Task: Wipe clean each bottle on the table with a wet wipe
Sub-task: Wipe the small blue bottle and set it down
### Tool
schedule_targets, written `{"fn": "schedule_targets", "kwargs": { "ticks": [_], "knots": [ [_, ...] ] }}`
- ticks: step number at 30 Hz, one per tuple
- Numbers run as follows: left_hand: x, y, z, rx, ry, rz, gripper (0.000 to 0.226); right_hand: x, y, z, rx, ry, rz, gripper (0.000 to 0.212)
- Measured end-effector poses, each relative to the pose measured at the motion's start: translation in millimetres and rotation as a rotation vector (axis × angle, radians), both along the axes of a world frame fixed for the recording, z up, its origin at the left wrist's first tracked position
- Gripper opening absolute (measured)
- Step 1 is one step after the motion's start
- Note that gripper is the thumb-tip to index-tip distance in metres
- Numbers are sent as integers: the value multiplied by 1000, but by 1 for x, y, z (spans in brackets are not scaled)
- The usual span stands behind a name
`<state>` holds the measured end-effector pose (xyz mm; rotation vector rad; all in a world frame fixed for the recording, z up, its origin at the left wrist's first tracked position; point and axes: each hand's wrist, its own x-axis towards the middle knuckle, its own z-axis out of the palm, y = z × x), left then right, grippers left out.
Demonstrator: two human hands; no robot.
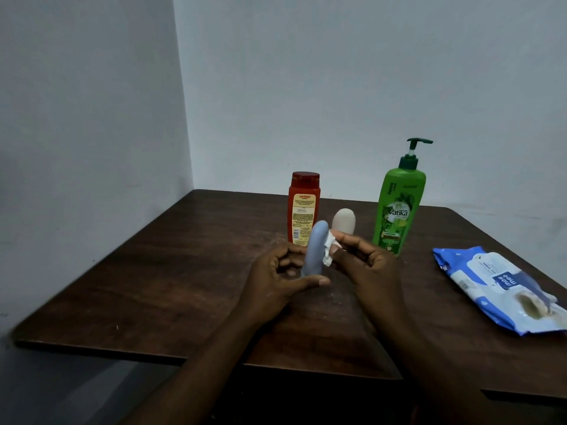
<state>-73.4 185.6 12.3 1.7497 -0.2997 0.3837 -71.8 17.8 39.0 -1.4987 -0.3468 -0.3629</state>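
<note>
Head view looks down on a dark wooden worktop set into a wall corner. Above its middle the left hand grips the lower end of a pale blue bottle, fingers and thumb curled round its base, so that the bottle's long axis runs nearly upright, leaning slightly away from the person with its rounded end on top. Touching the bottle's right side, the right hand pinches a crumpled white wet wipe against the upper half of the blue surface. The wipe therefore sits directly to the right of the bottle, and a stroke along the bottle's length would probably run down toward the left hand's grip. Behind the hands stand three more bottles: a red bottle, a small beige bottle partly hidden by the right hand, and a tall green pump bottle further right. A blue and white pack of wipes lies flat near the worktop's right edge, well apart from the hands. The blue bottle's base and cap are covered by the left fingers, motion blur softens its outline, and how much of it is already wiped cannot be told.
</note>
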Motion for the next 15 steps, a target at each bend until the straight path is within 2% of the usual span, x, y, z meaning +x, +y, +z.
{"fn": "schedule_targets", "kwargs": {
  "ticks": [4, 10, 15],
  "knots": [
    [-1, 1, 2, -79, 53, -41, 52, 1, 6, -4, -96, -97, -65, 22],
    [-1, 2, 5, -176, 124, -38, 37, -7, 8, -16, -383, -343, -228, 23],
    [-1, 1, 5, -256, 144, -51, 32, -15, 6, -21, -450, -495, -247, 22]
  ]
}}
